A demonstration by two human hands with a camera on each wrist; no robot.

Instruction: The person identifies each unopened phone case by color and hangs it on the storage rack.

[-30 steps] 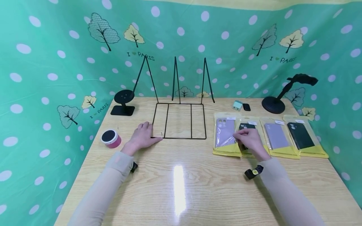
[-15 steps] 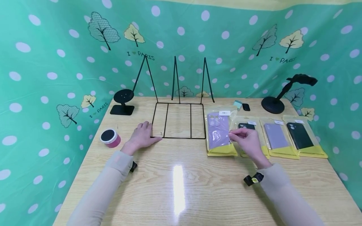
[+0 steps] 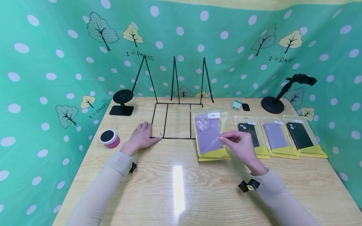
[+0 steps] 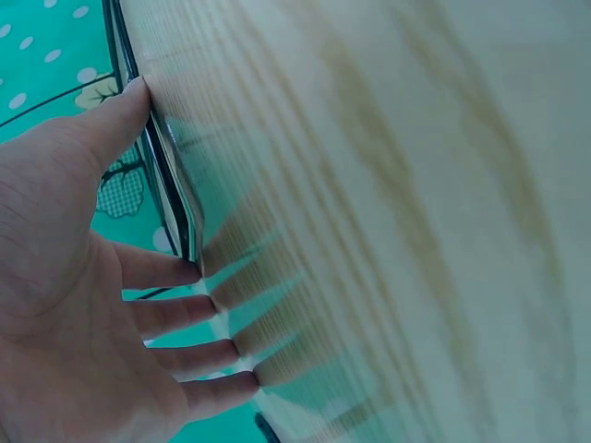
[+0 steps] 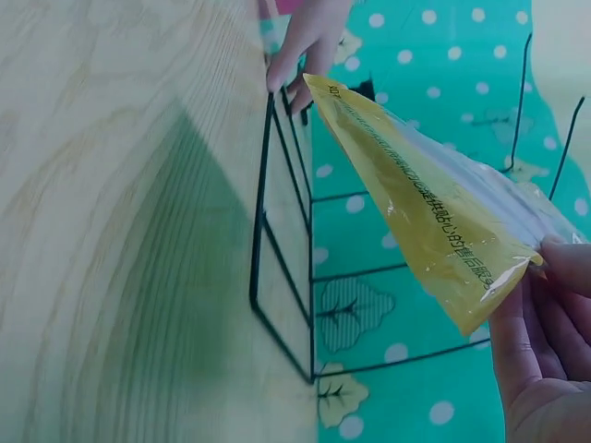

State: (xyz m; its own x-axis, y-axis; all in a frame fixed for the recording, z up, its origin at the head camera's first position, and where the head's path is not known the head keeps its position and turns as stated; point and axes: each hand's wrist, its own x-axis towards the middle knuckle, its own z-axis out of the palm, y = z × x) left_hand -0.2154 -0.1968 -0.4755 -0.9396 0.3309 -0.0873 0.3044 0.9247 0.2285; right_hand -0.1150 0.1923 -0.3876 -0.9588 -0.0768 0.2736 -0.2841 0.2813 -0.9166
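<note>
My right hand pinches the right edge of a clear-and-yellow bag with a lavender phone case inside. The bag is lifted off the table, tilted, and covers the front right corner of a black wire rack in the head view. Its yellow bottom, with printed characters, faces the right wrist camera. At the rack's front left corner my left hand rests on the table, thumb and fingers spread. In the left wrist view, the thumb of the left hand touches the black wire.
Three more bagged cases, one black, one lavender and one black, lie in a row at right. A pink jar, a black round-headed stand, a taller black stand and a small teal block stand around.
My right hand has lifted the bagged lavender phone case from the left end of the row and carried it left to the rack's front right. The left hand stays in place.
</note>
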